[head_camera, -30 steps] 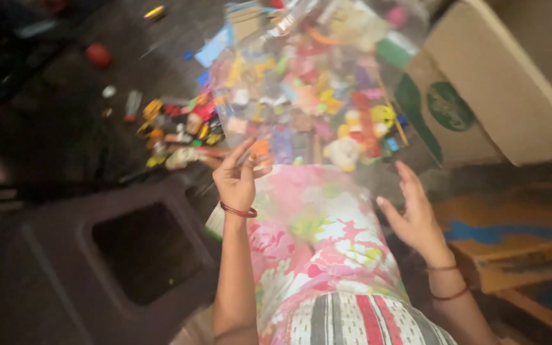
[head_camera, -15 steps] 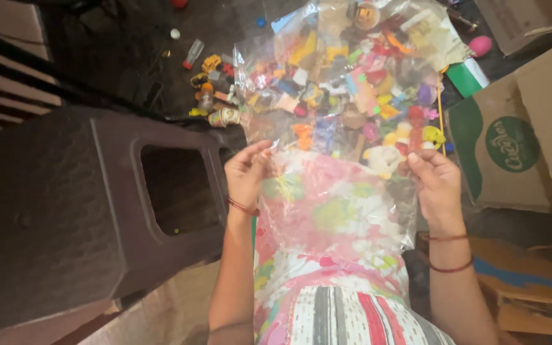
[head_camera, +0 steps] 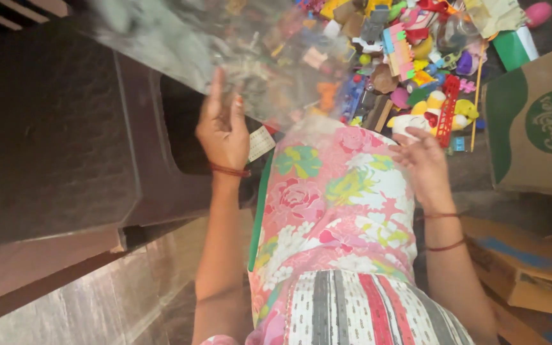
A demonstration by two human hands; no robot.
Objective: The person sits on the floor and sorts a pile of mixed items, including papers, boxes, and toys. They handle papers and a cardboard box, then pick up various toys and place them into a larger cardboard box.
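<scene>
The left hand (head_camera: 223, 128) grips a clear plastic bag (head_camera: 237, 57) lifted over the dark stool (head_camera: 52, 128); the right hand (head_camera: 424, 165) hangs open, seemingly empty. Most toys (head_camera: 410, 70) lie scattered on the floor, unsorted

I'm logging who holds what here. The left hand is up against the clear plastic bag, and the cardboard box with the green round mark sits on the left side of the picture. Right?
Not quite. The head view shows the left hand against the clear plastic bag, but the cardboard box with the green round mark sits on the right side, beyond the toy pile.
</scene>
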